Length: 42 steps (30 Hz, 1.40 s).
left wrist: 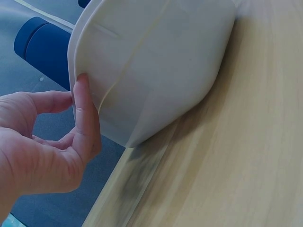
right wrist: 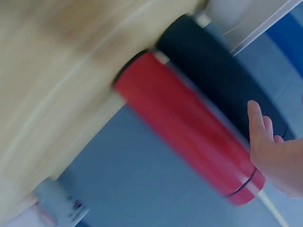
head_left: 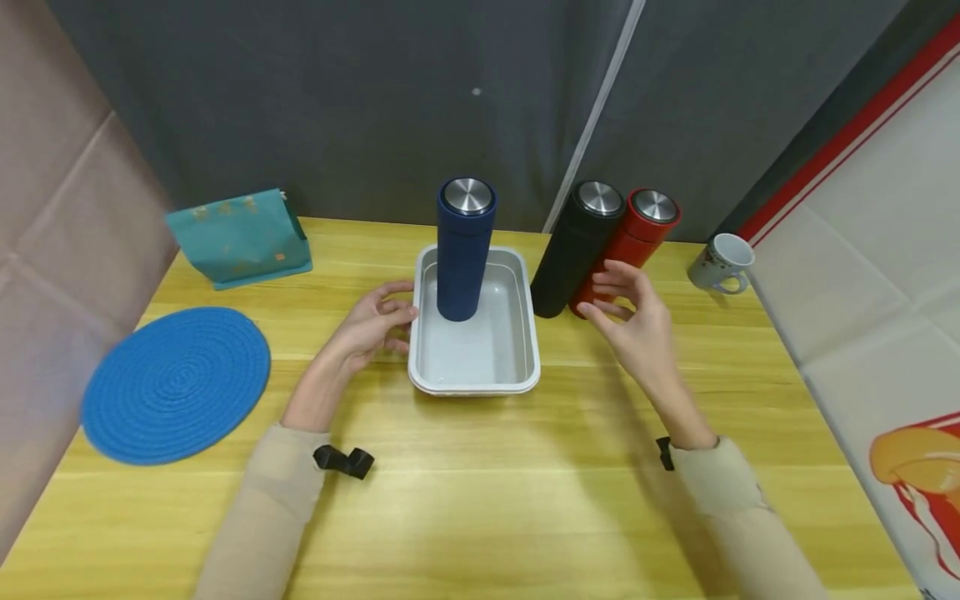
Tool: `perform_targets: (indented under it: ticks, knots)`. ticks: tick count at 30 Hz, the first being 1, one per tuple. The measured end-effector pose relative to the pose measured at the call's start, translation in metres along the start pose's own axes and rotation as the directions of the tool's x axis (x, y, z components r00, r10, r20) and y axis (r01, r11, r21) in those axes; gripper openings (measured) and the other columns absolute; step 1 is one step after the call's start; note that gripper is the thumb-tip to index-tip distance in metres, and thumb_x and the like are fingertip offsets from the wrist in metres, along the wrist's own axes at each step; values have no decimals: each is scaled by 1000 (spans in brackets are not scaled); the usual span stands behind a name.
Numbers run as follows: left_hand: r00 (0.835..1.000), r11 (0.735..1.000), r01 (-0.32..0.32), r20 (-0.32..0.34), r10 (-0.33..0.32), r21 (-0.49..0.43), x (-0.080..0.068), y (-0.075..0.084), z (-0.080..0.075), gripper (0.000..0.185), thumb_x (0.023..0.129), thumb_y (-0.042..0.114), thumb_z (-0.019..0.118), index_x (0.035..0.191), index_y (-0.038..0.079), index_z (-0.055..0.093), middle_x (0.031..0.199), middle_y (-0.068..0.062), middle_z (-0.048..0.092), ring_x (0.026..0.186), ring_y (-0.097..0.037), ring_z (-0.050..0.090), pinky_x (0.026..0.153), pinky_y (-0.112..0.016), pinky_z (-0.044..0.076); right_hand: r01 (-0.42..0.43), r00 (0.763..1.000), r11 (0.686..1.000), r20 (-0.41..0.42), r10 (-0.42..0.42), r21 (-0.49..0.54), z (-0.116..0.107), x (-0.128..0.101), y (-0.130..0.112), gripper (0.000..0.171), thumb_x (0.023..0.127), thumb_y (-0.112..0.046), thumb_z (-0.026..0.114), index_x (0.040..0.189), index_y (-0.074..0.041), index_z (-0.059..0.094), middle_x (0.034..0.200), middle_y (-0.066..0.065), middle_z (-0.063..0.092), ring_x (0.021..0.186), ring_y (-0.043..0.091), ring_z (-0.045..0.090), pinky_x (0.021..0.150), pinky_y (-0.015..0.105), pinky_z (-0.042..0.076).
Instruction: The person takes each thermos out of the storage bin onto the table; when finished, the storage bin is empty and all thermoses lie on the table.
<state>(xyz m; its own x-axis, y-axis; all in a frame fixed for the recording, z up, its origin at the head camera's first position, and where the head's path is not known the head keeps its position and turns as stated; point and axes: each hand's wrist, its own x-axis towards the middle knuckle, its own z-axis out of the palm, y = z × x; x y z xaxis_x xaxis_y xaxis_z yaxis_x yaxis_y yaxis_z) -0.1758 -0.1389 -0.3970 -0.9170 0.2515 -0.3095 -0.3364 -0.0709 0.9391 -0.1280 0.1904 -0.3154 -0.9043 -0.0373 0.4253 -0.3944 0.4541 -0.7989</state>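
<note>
Bright light glares off the near table (head_left: 525,492) in the head view, a soft shadow edging the base of the tray (head_left: 480,362); both wrist views look dimmer and bluer, the right one blurring the mug (right wrist: 57,201)

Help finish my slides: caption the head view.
Left hand touches white rectangular tray with navy cylindrical flask standing inside; right hand hovers near red cylindrical flask.

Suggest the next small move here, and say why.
Probably bring the right hand, which holds nothing, to the tall black cylindrical bottle: it stands beside the white rectangular tray, inside which a navy-blue cylindrical bottle stands with bare floor beside it, and the left hand touches the tray's rim.
</note>
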Motion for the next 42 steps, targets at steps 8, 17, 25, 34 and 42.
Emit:
perform_targets:
  ticks: [8, 17, 25, 34, 42]
  knots:
    - [1000, 1000, -1, 6, 1, -16, 0, 0, 2, 53, 97, 6, 56, 146, 7, 33, 130, -26, 49, 83, -22, 56, 62, -31, 57, 22, 989, 994, 142, -37, 104, 35, 19, 5, 59, 80, 7, 74, 133, 3, 47, 123, 19, 58, 109, 33, 58, 87, 39, 54]
    - [1000, 1000, -14, 10, 14, -23, 0, 0, 5, 53, 97, 4, 55, 145, 7, 33, 124, -26, 50, 80, -21, 55, 59, -28, 56, 48, 954, 997, 295, -62, 55, 82, 57, -1, 77, 79, -9, 80, 143, -4, 37, 139, 12, 48, 121, 26, 52, 96, 41, 49]
    - [999, 999, -28, 14, 29, -17, 0, 1, 4, 53, 97, 5, 55, 146, 7, 33, 118, -22, 52, 82, -23, 55, 59, -28, 57, -96, 909, 981, 417, 16, 170, 99, 89, 12, 85, 78, -5, 80, 146, -5, 28, 138, 15, 44, 121, 29, 51, 97, 38, 48]
    - [1000, 1000, -16, 3, 16, -19, 0, 0, 3, 52, 98, 6, 55, 145, 7, 34, 115, -20, 53, 81, -23, 55, 58, -27, 57, -79, 914, 988, 406, 17, 135, 111, 90, 13, 79, 79, -12, 81, 142, -5, 34, 130, 12, 51, 115, 23, 52, 98, 43, 47]
    - [1000, 1000, -14, -18, 14, -12, -1, 0, 2, 52, 97, 6, 56, 144, 7, 36, 111, -15, 53, 81, -23, 56, 57, -27, 57, -87, 925, 991, 378, 42, 104, 113, 86, 7, 77, 79, -14, 82, 140, -5, 36, 129, 13, 52, 115, 24, 53, 98, 41, 48]
